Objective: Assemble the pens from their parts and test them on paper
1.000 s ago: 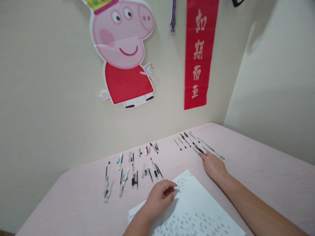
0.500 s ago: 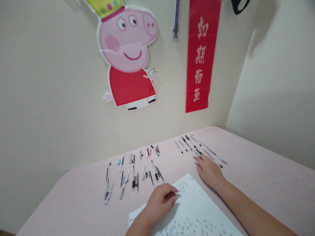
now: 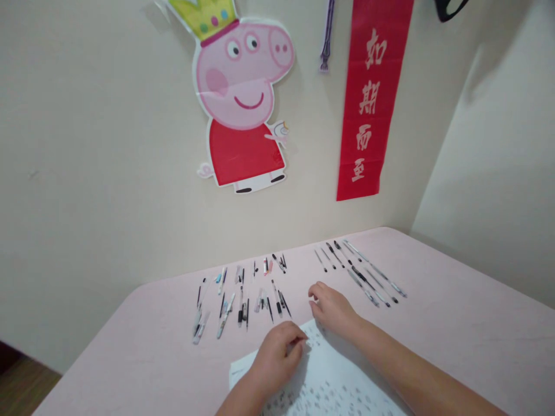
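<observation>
My left hand rests over the lower left of a white sheet of paper covered in handwritten marks. Its fingers are curled, with thumb and forefinger close together; whatever they may hold is too small to make out. Past the sheet's top edge is my right hand, fingers bent and thumb apart, with nothing visible between them. Ahead of my left hand lie several taken-apart pens, with barrels, caps and refills in small groups. To the right of my right hand, whole-looking pens lie in slanted rows.
A pink-covered table meets the wall behind. A pig cutout and a red banner with characters hang on that wall, a purple strap between them. Wooden floor shows at lower left.
My right hand has moved left, away from the pen rows to the top of the paper, and a pen now lies where it was. The view has turned slightly left. My left hand stays over the sheet.
</observation>
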### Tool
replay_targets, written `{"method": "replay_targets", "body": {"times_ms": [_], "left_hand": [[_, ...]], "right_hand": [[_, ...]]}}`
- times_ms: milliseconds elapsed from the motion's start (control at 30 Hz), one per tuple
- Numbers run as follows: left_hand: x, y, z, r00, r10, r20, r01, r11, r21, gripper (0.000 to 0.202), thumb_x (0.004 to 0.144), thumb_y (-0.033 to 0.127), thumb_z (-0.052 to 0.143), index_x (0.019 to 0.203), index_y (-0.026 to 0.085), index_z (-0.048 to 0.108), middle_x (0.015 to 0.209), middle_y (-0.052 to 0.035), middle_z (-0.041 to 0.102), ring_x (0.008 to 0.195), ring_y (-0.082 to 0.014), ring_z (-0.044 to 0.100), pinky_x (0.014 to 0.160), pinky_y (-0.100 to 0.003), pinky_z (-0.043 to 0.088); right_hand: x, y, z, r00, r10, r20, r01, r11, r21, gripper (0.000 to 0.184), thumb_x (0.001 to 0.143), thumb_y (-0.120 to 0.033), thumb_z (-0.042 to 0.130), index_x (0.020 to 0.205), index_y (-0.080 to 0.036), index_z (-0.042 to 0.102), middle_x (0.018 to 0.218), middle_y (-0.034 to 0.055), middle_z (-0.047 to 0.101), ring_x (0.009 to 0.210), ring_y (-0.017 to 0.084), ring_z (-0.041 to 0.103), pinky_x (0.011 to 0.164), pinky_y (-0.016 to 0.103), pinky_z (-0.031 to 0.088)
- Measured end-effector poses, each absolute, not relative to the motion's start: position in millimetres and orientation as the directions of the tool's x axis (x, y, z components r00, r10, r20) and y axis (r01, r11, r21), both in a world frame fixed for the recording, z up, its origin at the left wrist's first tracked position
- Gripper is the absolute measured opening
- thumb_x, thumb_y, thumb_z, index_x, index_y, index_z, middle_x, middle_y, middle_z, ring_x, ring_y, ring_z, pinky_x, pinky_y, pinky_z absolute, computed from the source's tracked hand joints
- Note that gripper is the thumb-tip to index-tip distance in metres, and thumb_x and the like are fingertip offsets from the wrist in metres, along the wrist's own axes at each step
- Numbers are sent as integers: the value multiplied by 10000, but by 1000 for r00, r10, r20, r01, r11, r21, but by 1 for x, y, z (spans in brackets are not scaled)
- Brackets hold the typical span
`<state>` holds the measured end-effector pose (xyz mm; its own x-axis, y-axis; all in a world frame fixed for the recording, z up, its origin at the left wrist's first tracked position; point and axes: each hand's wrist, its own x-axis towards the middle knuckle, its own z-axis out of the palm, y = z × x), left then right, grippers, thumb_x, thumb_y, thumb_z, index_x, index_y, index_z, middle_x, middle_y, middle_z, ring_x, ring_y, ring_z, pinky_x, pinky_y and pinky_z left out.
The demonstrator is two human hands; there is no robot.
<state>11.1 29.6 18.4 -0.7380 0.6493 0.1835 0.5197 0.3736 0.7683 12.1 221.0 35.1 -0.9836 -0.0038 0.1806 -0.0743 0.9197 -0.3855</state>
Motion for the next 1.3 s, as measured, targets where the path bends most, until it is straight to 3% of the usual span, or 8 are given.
{"method": "replay_targets", "body": {"times_ms": [167,333,467,700,1300], "left_hand": [[2,16,3,-958,271,95,166,251,954,248,741,406,583,657,174,616,633,-29,600,611,-158,539,594,-268,406],[1,9,-5,-992,121,22,39,134,990,320,665,488,665,652,176,592,543,16,524,536,-129,490,530,-246,381],[6,7,-5,-994,94,51,63,129,990,292,696,456,656,652,181,567,527,30,501,526,-121,486,517,-236,374],[7,8,-3,-988,154,3,9,37,999,284,749,441,601,660,212,458,463,67,451,436,-93,438,455,-211,349],[5,9,-5,-990,117,-80,-91,-99,991,360,728,514,649,671,196,493,496,43,535,451,-96,490,471,-213,394]], "right_hand": [[-1,188,39,-995,-66,72,-91,895,-438,179,818,-180,487,931,-176,627,888,48,665,794,166,599,679,239,359],[-8,161,37,-996,-77,49,-90,925,-368,183,831,-205,484,918,-174,641,891,80,694,817,201,637,683,259,388],[-11,148,32,-996,-40,82,-64,948,-312,192,845,-251,496,921,-158,646,875,102,705,817,234,664,685,279,423],[-9,141,24,-992,-66,110,-93,959,-268,239,867,-303,480,906,-142,653,856,117,704,809,257,670,690,315,455],[-12,138,26,-997,-62,40,-69,971,-229,219,856,-216,462,895,-127,659,849,133,703,794,248,670,658,299,442]]}}
